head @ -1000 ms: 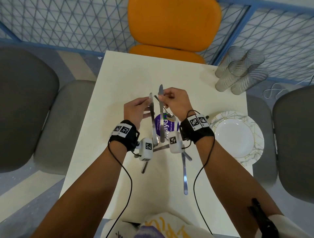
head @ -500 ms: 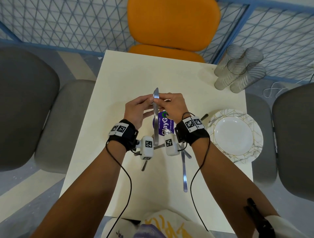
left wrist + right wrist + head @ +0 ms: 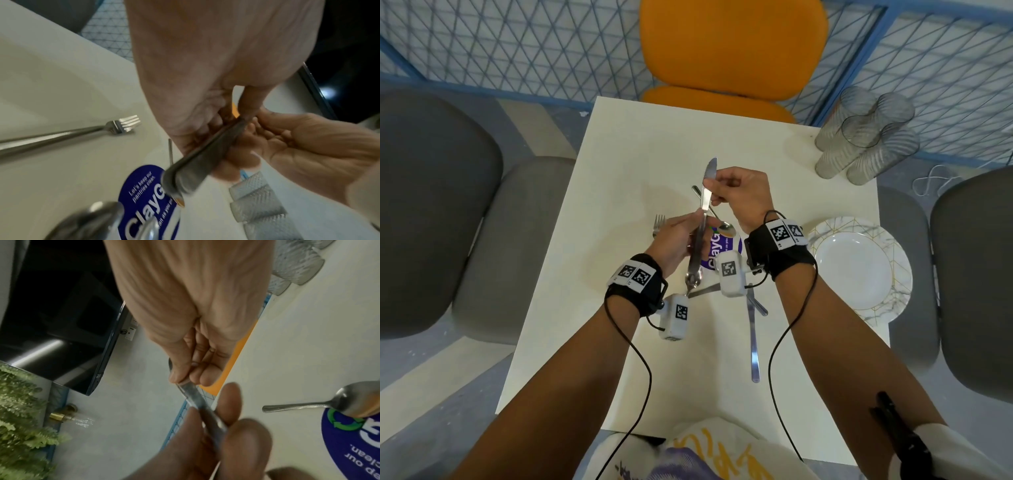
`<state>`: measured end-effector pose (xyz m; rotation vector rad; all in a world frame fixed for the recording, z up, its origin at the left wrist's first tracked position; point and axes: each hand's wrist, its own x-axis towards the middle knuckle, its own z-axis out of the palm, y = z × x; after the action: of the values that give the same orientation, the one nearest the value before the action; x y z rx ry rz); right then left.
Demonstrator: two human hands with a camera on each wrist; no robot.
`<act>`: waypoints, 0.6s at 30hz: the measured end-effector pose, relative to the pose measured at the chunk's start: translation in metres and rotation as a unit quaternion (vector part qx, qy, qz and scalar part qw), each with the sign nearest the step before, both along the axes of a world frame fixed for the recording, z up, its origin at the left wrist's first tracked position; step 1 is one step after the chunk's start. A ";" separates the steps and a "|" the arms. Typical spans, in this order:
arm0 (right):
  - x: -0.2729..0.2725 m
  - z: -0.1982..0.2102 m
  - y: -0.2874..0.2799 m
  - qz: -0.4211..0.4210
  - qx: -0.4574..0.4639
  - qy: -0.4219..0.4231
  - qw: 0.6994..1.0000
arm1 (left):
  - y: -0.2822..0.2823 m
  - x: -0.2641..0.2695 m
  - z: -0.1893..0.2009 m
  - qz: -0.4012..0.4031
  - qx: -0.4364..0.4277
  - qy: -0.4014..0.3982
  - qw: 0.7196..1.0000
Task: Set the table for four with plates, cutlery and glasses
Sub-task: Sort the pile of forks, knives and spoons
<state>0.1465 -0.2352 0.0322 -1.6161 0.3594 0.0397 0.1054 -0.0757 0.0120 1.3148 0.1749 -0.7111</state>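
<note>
Above the middle of the white table (image 3: 619, 171) I hold a pair of steel knives (image 3: 702, 219) flat against each other, tips pointing away. My left hand (image 3: 693, 226) grips their handles (image 3: 201, 159). My right hand (image 3: 714, 190) pinches the serrated blades (image 3: 191, 392) near the tip. A fork (image 3: 659, 224) lies on the table just left of my left hand, also in the left wrist view (image 3: 119, 126). A spoon (image 3: 717, 219) lies under the hands, its bowl on a blue sticker (image 3: 349, 395). More cutlery (image 3: 753, 335) lies below my right wrist.
A stack of marbled white plates (image 3: 893, 308) sits at the table's right edge. Several ribbed glasses (image 3: 866, 137) stand at the far right corner. An orange chair (image 3: 732, 48) faces me; grey chairs (image 3: 431, 205) flank both sides.
The two knives, one in each hand a second ago, have come together into one bundle. My left hand has slid down to the handles while the right keeps the blades.
</note>
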 end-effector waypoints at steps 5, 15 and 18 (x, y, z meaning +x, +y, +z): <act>-0.010 -0.006 -0.002 -0.002 0.008 0.012 1.000 | 0.002 0.000 -0.009 0.024 -0.003 0.023 0.999; -0.086 -0.084 0.038 0.246 -0.324 0.045 0.912 | 0.048 -0.011 -0.033 0.134 0.037 0.083 0.987; -0.104 -0.105 0.052 0.338 -0.467 0.032 0.816 | 0.056 -0.020 -0.040 0.131 0.048 0.091 0.986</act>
<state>0.0421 -0.1833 -0.0732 -2.6648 -0.2313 0.5337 0.0857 -0.0201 -0.0283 1.2870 0.5258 -0.6022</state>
